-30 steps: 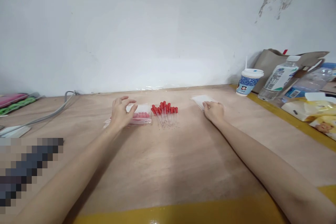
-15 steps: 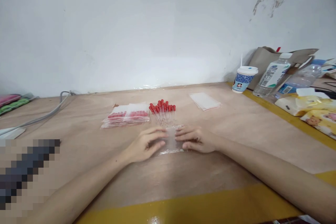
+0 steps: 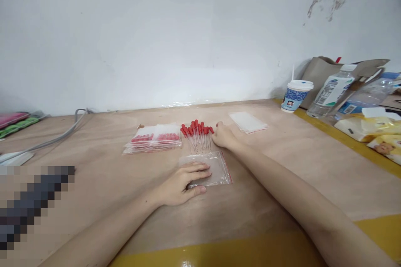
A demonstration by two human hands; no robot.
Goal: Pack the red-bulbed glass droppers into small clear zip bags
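- Head view: from where I stand, the left hand (image 3: 184, 181) lies flat over a clear bag (image 3: 221, 167); its fingers are almost straight, the thumb is set apart, and they rest on the film without pinching it.
- The bag is on the tabletop (image 3: 175, 227), just near of the red-topped droppers (image 3: 196, 130), with its red-lined edge to the right.
- The right hand (image 3: 224, 135) is at the right end of the droppers, its fingers curled beside the last red top; whether they grip it, I cannot tell.
- For doing this well, I think the left palm should press only lightly, so the thin film does not crease or slide.
- The right fingers would better take the droppers by the red tops, because the thin stems, which point to the near side, probably spread easily.
- Filled bags (image 3: 156, 139) lie to the left, flat ones (image 3: 249, 122) far right; the elbows should not drag them.
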